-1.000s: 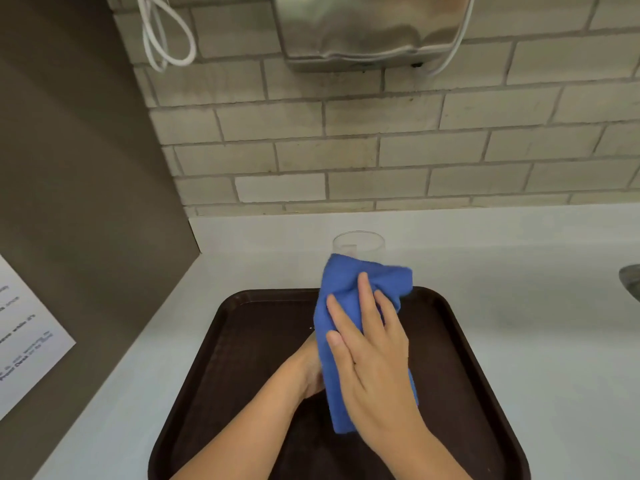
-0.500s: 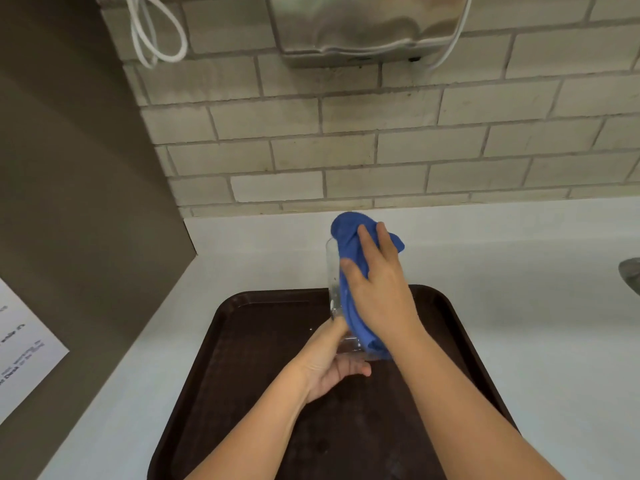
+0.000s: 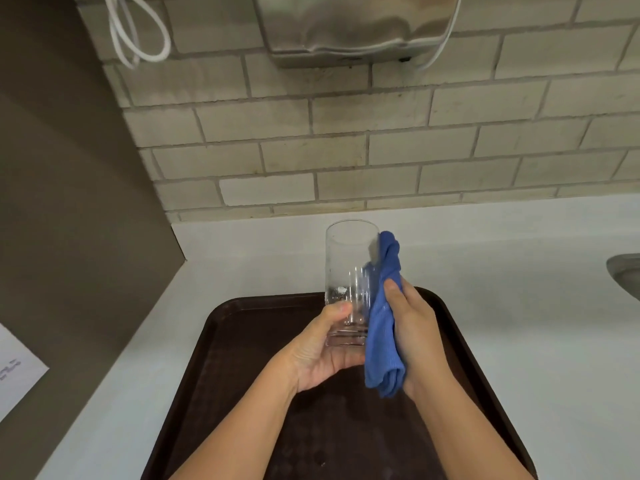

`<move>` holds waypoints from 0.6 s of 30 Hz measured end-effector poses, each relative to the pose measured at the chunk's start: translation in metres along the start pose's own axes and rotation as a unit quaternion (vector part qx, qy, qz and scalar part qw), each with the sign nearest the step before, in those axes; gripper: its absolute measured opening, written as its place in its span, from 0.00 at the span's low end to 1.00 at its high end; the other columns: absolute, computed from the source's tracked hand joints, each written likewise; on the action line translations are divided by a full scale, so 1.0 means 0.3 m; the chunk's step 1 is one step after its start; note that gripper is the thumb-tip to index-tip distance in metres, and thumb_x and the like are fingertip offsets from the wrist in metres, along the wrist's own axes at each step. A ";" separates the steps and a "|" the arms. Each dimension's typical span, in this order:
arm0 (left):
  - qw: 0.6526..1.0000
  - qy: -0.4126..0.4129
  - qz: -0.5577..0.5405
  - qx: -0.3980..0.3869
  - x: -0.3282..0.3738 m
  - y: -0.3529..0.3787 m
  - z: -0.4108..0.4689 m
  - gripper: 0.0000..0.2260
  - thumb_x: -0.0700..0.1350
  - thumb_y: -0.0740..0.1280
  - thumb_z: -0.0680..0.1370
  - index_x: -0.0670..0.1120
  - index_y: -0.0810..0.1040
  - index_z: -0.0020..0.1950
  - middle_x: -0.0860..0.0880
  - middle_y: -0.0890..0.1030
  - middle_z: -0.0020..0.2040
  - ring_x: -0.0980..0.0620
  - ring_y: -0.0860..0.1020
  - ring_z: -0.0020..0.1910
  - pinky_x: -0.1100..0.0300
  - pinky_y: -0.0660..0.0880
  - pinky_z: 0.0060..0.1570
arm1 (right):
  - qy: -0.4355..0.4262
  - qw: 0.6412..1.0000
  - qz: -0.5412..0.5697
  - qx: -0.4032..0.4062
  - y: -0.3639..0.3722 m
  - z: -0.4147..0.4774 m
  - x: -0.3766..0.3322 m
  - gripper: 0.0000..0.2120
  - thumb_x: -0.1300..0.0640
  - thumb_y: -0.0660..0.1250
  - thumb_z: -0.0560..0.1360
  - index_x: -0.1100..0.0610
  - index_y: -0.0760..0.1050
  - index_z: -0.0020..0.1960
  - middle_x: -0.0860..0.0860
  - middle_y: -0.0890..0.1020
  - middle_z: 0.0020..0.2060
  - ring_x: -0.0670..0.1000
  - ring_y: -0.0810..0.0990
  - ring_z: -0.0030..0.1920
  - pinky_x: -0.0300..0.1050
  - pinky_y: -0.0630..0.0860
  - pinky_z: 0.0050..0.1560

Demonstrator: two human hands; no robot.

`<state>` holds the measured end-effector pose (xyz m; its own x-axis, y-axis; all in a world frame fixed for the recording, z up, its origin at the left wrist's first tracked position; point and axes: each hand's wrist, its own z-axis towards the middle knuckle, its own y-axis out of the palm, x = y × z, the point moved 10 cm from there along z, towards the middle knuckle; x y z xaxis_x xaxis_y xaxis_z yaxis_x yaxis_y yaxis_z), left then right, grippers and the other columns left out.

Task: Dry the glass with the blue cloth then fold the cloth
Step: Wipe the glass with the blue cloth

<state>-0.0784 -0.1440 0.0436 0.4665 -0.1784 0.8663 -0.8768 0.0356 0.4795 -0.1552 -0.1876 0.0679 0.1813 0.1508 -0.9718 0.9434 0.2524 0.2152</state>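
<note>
While the left hand grips the base of the upright glass above the brown tray on the white desk, the right hand presses the bunched blue cloth against its side.

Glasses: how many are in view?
1. The glass is held near its base by the left hand over the brown tray, the blue cloth in the right hand against its right side. Arms hide part of the tray.
</note>
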 end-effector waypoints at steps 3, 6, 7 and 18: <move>1.000 -0.001 0.007 -0.001 0.007 0.002 0.002 0.20 0.55 0.74 0.63 0.46 0.82 0.50 0.46 0.86 0.45 0.49 0.84 0.45 0.57 0.80 0.42 | 0.009 0.999 0.028 0.019 -0.024 -0.012 0.040 0.14 0.53 0.60 0.76 0.59 0.74 0.57 0.56 0.81 0.45 0.55 0.81 0.46 0.48 0.77 0.50; 0.998 -0.002 0.044 0.054 0.019 -0.023 0.005 0.22 0.52 0.73 0.65 0.45 0.74 0.55 0.46 0.85 0.46 0.51 0.84 0.43 0.58 0.80 0.37 | 0.012 0.998 0.066 0.011 -0.022 -0.017 0.067 0.14 0.54 0.60 0.76 0.59 0.74 0.57 0.54 0.81 0.43 0.52 0.81 0.45 0.44 0.76 0.46; 0.994 0.002 0.060 0.088 0.027 -0.041 0.005 0.26 0.51 0.74 0.64 0.44 0.70 0.57 0.45 0.83 0.48 0.52 0.84 0.41 0.59 0.80 0.35 | 0.013 0.997 0.076 0.012 -0.021 -0.019 0.074 0.13 0.53 0.60 0.76 0.59 0.74 0.56 0.54 0.81 0.43 0.51 0.81 0.44 0.43 0.75 0.45; 0.915 0.094 0.302 0.252 0.137 -0.058 -0.042 0.08 0.54 0.69 0.67 0.57 0.76 0.45 0.56 0.82 0.45 0.65 0.80 0.40 0.72 0.74 0.34 | -0.043 0.994 0.057 0.078 -0.017 -0.031 0.042 0.16 0.51 0.58 0.77 0.53 0.72 0.62 0.53 0.82 0.50 0.52 0.81 0.51 0.50 0.76 0.56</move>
<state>-0.0424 -0.1396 0.0727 -0.1499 -0.1014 0.9835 -0.9015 -0.3945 -0.1780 -0.1602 -0.1781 0.0554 0.3072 0.0853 -0.9478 0.9455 0.0857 0.3141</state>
